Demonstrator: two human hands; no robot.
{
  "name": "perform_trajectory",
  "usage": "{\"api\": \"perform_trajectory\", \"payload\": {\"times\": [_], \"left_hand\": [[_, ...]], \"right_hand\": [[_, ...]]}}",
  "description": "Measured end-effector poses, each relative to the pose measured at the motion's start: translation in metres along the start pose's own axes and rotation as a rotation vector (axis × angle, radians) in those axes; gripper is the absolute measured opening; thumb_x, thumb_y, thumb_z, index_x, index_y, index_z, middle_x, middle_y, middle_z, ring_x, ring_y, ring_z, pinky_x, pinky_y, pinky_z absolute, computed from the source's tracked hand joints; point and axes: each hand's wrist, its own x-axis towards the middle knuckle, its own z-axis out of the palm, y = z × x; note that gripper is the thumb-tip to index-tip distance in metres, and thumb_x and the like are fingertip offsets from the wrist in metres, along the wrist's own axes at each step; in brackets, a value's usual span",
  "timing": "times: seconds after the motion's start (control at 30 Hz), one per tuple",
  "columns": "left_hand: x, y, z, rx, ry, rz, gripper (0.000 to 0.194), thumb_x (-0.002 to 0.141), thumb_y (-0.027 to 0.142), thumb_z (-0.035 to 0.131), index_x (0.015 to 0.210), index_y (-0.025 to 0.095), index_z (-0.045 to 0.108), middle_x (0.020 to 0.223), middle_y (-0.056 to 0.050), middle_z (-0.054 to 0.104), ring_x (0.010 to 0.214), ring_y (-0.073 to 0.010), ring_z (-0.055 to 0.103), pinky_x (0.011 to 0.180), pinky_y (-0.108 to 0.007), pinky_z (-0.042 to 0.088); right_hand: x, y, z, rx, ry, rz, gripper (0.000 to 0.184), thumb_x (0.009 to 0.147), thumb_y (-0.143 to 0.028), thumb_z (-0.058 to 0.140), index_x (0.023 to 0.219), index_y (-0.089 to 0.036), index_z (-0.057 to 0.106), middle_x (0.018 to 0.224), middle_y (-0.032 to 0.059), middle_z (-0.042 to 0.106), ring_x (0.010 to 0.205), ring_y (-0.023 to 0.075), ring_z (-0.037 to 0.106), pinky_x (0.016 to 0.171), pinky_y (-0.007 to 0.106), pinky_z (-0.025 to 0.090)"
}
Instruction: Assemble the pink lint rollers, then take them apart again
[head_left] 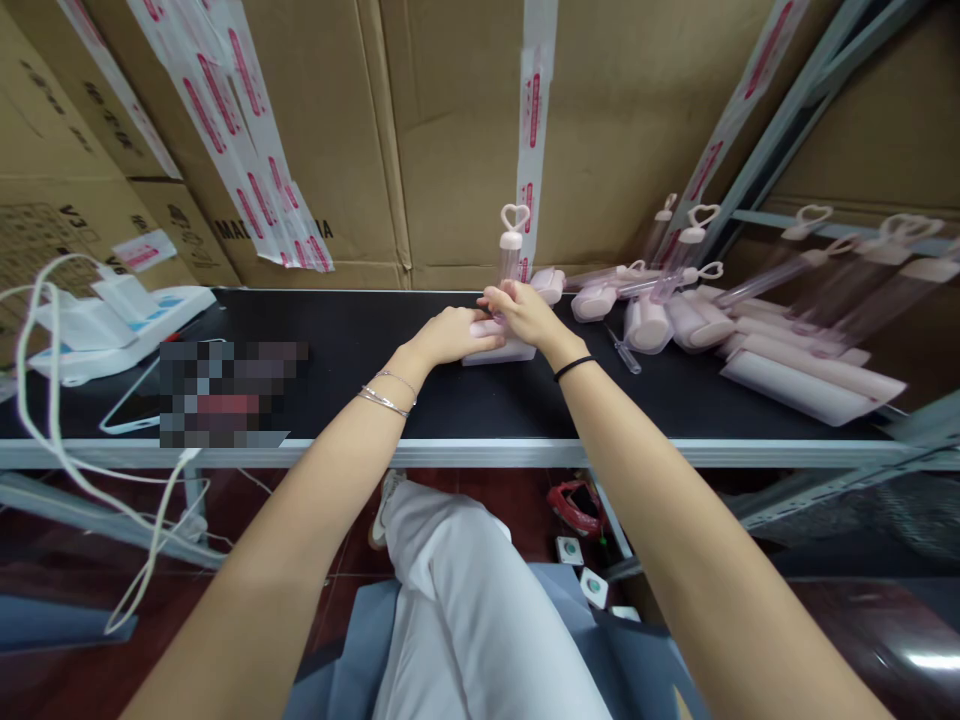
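A pale pink item with a clear tube and a heart-shaped loop on its cap (511,242) stands upright before me on the black table (360,350). Around its lower part, the fingers of my right hand (529,312) are closed. From the other side, my left hand (452,335) presses its closed fingers on the item's pink base. Beneath both hands lies a whitish flat piece (499,352), mostly covered. How the tube joins the base is hidden by my fingers.
Several similar pink items (649,320) lie and stand to the right, with a small clear tube (624,350) near them. A power strip with chargers (124,330) and a phone (131,395) are at left. Cardboard boxes (450,130) wall the back; a metal shelf post (780,120) rises at right.
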Motion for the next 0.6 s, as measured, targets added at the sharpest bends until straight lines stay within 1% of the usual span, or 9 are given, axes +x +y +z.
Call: {"api": "perform_trajectory", "payload": {"times": [0.13,0.33,0.47,0.53,0.6], "left_hand": [[0.0019,-0.0023,0.0012,0.027,-0.015,0.008,0.057,0.081,0.058,0.057,0.12,0.018,0.066,0.115,-0.012,0.072,0.107,-0.0311,0.067,0.094,-0.038,0.05],[0.0026,-0.0039,0.0019,0.016,-0.023,0.023,0.054,0.082,0.057,0.057,0.118,0.018,0.067,0.116,-0.011,0.071,0.108,-0.0303,0.067,0.094,-0.037,0.05],[0.0015,-0.0015,0.0004,0.023,-0.01,0.027,0.052,0.083,0.054,0.057,0.12,0.019,0.066,0.121,-0.01,0.07,0.111,-0.0298,0.066,0.097,-0.037,0.048],[0.0006,-0.0003,-0.001,0.024,-0.011,-0.001,0.054,0.083,0.054,0.057,0.122,0.018,0.066,0.12,-0.011,0.07,0.11,-0.0303,0.066,0.096,-0.037,0.049],[0.0002,-0.0008,-0.0019,0.004,-0.017,-0.034,0.056,0.081,0.055,0.058,0.122,0.017,0.066,0.116,-0.012,0.072,0.107,-0.0302,0.067,0.092,-0.036,0.05]], "right_hand": [[-0.0013,0.0021,-0.0029,0.037,-0.033,-0.03,0.034,0.093,-0.043,0.049,0.066,-0.022,0.047,0.063,-0.0001,0.052,0.084,0.0199,0.062,0.082,0.033,0.046],[0.0024,0.0017,-0.0091,0.092,-0.11,0.047,0.029,0.091,-0.034,0.054,0.066,-0.021,0.051,0.066,0.0003,0.055,0.084,0.018,0.061,0.083,0.03,0.046],[0.0065,0.0003,-0.0083,0.093,-0.142,0.061,0.027,0.088,-0.033,0.055,0.065,-0.02,0.053,0.065,-0.0001,0.055,0.079,0.0167,0.06,0.081,0.029,0.045],[0.0064,-0.0009,-0.006,0.089,-0.122,0.051,0.027,0.087,-0.034,0.055,0.063,-0.02,0.052,0.065,-0.0002,0.055,0.074,0.0159,0.057,0.077,0.029,0.045],[0.005,-0.0009,-0.004,0.105,-0.055,0.025,0.027,0.085,-0.038,0.055,0.066,-0.02,0.053,0.067,-0.0002,0.055,0.071,0.0152,0.054,0.074,0.03,0.044]]}}
